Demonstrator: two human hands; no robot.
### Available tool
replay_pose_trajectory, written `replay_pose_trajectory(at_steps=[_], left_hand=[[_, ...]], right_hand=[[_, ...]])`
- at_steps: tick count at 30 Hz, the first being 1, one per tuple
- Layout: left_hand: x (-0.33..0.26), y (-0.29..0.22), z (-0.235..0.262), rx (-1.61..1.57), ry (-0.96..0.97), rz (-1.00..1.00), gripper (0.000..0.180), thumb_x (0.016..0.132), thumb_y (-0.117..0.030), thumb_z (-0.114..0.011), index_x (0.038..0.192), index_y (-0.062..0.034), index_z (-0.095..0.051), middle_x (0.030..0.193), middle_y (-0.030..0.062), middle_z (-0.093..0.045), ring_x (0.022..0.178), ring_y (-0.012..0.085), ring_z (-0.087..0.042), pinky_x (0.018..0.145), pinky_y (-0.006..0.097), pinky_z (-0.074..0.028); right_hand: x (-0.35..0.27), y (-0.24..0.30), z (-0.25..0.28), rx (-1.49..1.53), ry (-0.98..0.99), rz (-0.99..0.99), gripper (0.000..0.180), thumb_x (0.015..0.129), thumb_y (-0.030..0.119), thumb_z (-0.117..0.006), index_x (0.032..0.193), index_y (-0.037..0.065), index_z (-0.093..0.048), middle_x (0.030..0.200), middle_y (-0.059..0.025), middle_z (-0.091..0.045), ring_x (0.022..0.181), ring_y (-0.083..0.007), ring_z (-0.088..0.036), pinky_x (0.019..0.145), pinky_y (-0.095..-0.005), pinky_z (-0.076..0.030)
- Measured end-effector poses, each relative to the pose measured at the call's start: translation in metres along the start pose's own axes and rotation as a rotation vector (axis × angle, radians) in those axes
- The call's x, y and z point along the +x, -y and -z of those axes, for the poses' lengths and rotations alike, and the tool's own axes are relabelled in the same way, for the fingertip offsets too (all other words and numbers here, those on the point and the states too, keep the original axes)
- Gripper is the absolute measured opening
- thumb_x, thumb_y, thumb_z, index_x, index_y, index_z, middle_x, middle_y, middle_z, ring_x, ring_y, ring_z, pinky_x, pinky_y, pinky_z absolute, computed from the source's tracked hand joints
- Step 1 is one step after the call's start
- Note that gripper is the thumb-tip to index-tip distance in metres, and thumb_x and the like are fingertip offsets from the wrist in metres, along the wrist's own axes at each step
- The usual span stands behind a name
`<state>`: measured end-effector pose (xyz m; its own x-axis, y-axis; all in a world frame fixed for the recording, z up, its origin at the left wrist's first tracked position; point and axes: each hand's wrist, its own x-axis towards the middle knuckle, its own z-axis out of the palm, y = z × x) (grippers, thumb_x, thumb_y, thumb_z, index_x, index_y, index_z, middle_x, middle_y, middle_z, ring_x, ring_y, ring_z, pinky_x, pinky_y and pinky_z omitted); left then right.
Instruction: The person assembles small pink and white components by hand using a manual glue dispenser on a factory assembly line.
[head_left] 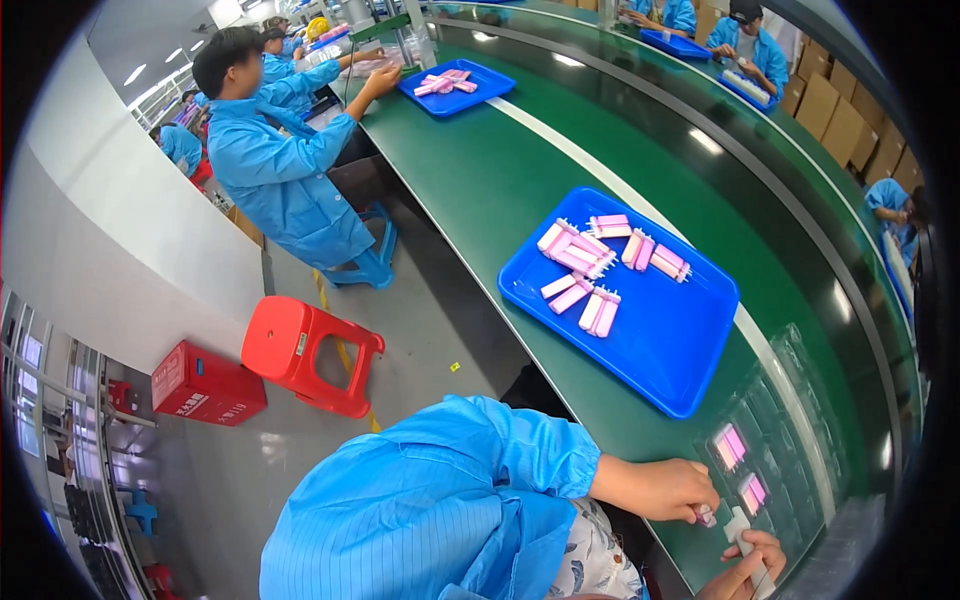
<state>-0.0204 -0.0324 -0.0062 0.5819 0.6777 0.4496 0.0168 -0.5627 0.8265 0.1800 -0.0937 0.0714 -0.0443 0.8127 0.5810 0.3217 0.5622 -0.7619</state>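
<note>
My left hand [665, 490] is closed over the green table, its fingertips pinching a small pinkish piece [705, 516] mostly hidden by them. Close by, my right hand [750, 568] grips a slim white plastic piece [738, 525] with a wider end. Just beyond both hands lies a clear plastic tray [790, 450] with pockets. Two pink-and-white blocks sit at its near side, one block [730, 446] farther away than the other block [752, 493]. Farther off, a blue tray [680, 365] carries several pink-and-cream blocks [577, 248] with thin white prongs, grouped toward its far end.
A green conveyor surface [620, 130] with a white line curves past the table. Another blue tray [490, 85] holds more pink pieces beside a seated co-worker [280, 150] in blue. Red stool [300, 350] and red box [205, 385] stand on the floor at left. More workers sit across the line.
</note>
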Motion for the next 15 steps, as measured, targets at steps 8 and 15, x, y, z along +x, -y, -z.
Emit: replay_pose_trajectory(at_steps=[8, 15], left_hand=[[0.002, 0.007, 0.002, -0.018, 0.014, -0.032, 0.028, 0.081, -0.009, -0.073, 0.106, -0.0033, -0.063, 0.094, 0.0117, -0.064, 0.095, 0.0327, -0.058, 0.082, 0.044, -0.048], [0.002, 0.007, -0.001, -0.035, 0.008, -0.038, 0.025, 0.081, -0.010, -0.073, 0.104, -0.0038, -0.063, 0.093, 0.0118, -0.064, 0.095, 0.0326, -0.057, 0.080, 0.044, -0.048]], right_hand=[[0.012, -0.006, -0.014, -0.076, 0.017, 0.025, 0.027, 0.106, 0.027, -0.051, 0.107, 0.000, -0.049, 0.099, -0.0166, -0.065, 0.073, -0.0169, -0.056, 0.069, -0.0310, -0.048], [0.011, -0.010, -0.009, -0.099, 0.053, -0.009, 0.022, 0.106, 0.024, -0.052, 0.105, 0.001, -0.049, 0.096, -0.0141, -0.065, 0.070, -0.0146, -0.053, 0.064, -0.0292, -0.046]])
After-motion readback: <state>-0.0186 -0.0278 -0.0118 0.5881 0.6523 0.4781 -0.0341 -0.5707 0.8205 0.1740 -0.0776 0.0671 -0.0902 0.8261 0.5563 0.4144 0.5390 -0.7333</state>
